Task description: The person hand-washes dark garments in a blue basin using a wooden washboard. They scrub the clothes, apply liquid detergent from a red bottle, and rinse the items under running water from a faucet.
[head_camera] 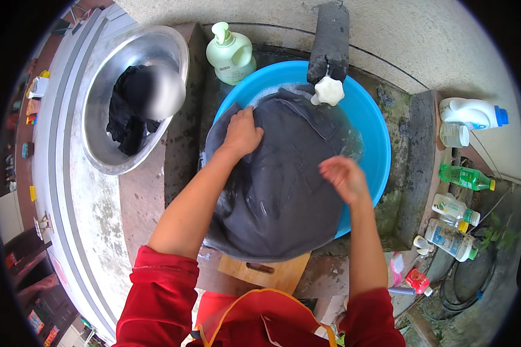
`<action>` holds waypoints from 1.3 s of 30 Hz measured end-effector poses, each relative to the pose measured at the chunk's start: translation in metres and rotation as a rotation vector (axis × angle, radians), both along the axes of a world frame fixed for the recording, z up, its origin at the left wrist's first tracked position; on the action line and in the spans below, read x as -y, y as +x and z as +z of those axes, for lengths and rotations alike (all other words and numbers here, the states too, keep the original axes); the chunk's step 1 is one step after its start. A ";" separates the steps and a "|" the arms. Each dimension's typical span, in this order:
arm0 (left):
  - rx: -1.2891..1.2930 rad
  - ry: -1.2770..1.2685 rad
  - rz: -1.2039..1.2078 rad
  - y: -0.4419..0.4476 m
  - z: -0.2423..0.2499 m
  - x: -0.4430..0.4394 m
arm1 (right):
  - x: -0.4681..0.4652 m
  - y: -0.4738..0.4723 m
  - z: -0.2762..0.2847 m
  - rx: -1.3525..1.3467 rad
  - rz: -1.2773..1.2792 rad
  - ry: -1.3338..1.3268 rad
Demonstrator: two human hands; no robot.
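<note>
A wet dark grey garment [286, 186] lies spread over a blue plastic basin [375, 143], its lower part draped over the near rim. Some sudsy water shows along the basin's far and right sides. My left hand [243, 132] rests on the cloth at the upper left, fingers bent over a fold; whether it grips the fold is hard to tell. Above the right part of the cloth is my right hand [344, 178], fingers loosely curled and apart, holding nothing. Under the near rim a wooden board [282, 273] with a slot handle sticks out.
Over the basin's far rim hangs a tap with a white knob [329, 91]. A green pump bottle [232, 56] stands behind left. Dark cloth [128, 126] lies in a metal basin [91, 130] at left. Several bottles, including a green one [464, 177], and a pink brush [397, 266] line the right.
</note>
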State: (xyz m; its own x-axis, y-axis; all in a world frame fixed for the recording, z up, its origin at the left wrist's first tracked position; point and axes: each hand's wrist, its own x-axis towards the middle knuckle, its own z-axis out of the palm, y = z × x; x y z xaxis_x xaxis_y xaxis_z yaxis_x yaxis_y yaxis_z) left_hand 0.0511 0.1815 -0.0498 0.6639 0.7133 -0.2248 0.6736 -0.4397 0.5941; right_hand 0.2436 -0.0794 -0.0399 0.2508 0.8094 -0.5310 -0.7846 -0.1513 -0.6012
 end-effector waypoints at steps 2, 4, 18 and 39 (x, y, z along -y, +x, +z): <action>-0.057 -0.040 -0.061 0.009 0.006 -0.003 | -0.003 -0.054 0.053 0.073 0.251 -0.032; -0.122 -0.086 -0.086 0.000 0.007 -0.008 | -0.021 -0.072 0.073 0.263 0.455 -0.112; 0.071 -0.380 -0.223 -0.021 0.048 0.006 | -0.075 0.059 -0.015 1.584 0.866 -0.707; -0.071 0.139 -0.503 -0.097 0.046 0.125 | 0.011 -0.126 0.061 1.499 0.684 -0.148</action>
